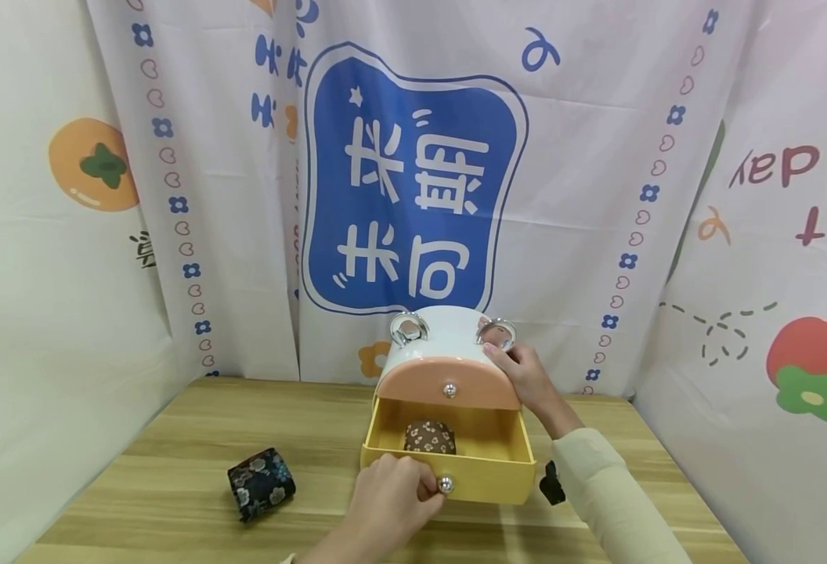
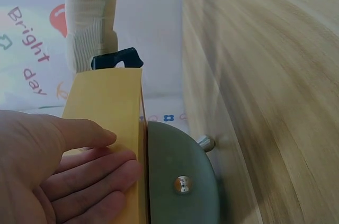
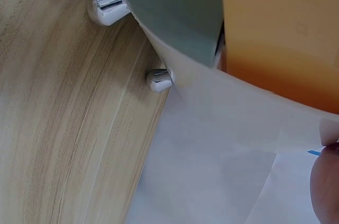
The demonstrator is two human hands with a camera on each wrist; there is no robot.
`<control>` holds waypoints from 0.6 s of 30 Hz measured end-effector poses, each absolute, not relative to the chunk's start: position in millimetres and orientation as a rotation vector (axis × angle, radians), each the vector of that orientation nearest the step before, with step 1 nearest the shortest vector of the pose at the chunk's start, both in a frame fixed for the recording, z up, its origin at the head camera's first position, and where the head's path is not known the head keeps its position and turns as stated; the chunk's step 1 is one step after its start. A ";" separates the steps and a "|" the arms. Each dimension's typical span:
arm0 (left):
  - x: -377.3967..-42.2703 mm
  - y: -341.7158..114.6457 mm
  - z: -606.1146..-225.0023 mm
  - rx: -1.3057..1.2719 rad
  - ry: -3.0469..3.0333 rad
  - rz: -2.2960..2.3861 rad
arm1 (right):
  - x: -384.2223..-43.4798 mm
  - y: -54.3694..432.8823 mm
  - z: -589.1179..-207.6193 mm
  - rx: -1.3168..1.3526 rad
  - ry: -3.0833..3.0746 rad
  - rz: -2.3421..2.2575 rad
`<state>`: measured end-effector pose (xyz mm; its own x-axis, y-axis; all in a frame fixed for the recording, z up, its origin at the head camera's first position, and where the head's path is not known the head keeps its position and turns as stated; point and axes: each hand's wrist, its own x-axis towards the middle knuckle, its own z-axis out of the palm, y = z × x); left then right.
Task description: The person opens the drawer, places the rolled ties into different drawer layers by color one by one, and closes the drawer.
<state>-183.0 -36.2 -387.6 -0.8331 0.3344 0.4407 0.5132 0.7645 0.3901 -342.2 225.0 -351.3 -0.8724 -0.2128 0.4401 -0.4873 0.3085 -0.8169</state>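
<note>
A small drawer cabinet, white on top with two silver ears, stands on the table. Its yellow drawer is pulled out, and a brown floral cloth pouch sits inside. My left hand is at the drawer's front and pinches its silver knob; in the left wrist view the hand covers the knob. With the thumb by the right ear, my right hand grips the cabinet's upper right corner. Only a fingertip shows in the right wrist view.
A dark blue floral pouch lies on the wooden table, left of the cabinet. Above the yellow drawer is a closed orange one; below it, a closed green one. Printed cloth hangs behind.
</note>
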 end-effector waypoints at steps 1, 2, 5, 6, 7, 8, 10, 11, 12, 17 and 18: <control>-183.2 -36.0 -387.7 -0.650 -2.612 -0.720 | -342.1 225.1 -351.2 0.644 -2.325 1.588; -183.1 -35.8 -387.8 -0.647 -2.612 -0.721 | -342.0 225.2 -351.2 0.647 -2.324 1.588; -183.3 -35.8 -388.2 -0.645 -2.612 -0.735 | -341.6 225.2 -351.0 0.646 -2.323 1.590; -183.4 -35.9 -388.2 -0.645 -2.614 -0.743 | -341.5 225.3 -351.0 0.642 -2.325 1.592; -183.5 -36.0 -388.2 -0.647 -2.616 -0.751 | -341.2 225.4 -351.0 0.635 -2.328 1.597; -183.5 -36.0 -388.1 -0.647 -2.619 -0.761 | -341.1 225.5 -351.1 0.631 -2.335 1.600; -184.3 -36.3 -388.1 -0.652 -2.620 -0.770 | -340.9 225.5 -351.1 0.622 -2.345 1.612; -184.6 -36.4 -388.1 -0.652 -2.620 -0.772 | -340.6 225.4 -350.9 0.616 -2.348 1.620; -184.9 -36.5 -388.1 -0.651 -2.619 -0.775 | -340.2 225.4 -350.7 0.618 -2.351 1.623; -187.0 -36.5 -388.2 -0.645 -2.610 -0.782 | -339.8 225.1 -350.1 0.626 -2.354 1.619; -187.5 -36.5 -388.2 -0.648 -2.608 -0.788 | -340.2 225.2 -350.1 0.629 -2.355 1.614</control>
<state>-187.5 -36.5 -388.2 -0.8383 0.3245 0.4380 0.5128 0.7420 0.4317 -340.2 225.2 -350.1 -0.8848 -0.2226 0.4094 -0.4621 0.3062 -0.8323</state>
